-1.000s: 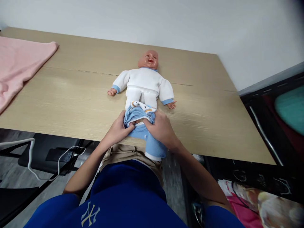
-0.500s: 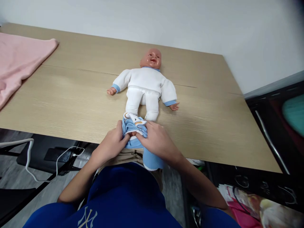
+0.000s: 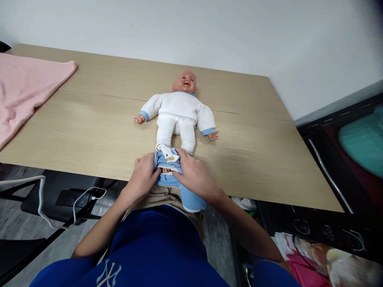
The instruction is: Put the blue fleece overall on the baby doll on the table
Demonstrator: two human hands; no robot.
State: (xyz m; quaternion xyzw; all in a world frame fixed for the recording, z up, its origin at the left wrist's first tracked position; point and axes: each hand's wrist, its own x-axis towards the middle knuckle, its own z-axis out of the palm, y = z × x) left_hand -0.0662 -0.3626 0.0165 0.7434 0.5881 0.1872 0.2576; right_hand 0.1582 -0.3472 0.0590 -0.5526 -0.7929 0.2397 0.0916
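A baby doll (image 3: 179, 111) in a white suit with blue cuffs lies on its back on the wooden table (image 3: 89, 131), head toward the wall. At its feet I hold a bunched pair of light blue baby trousers (image 3: 167, 165) with a white printed patch. My left hand (image 3: 142, 177) grips the left side of the bunch, fingers curled into the cloth. My right hand (image 3: 193, 175) grips the right side. One blue trouser leg (image 3: 191, 201) hangs over the table's near edge toward my lap.
A pink cloth (image 3: 26, 87) lies on the table's far left. A white cable (image 3: 44, 199) and dark chair parts sit on the floor at the left. Dark furniture (image 3: 344, 151) stands to the right, with colourful bags (image 3: 314, 255) below.
Both hands have drawn the blue trousers back down the doll's legs toward the table's near edge. The white legs, covered a second ago, now show down to the feet.
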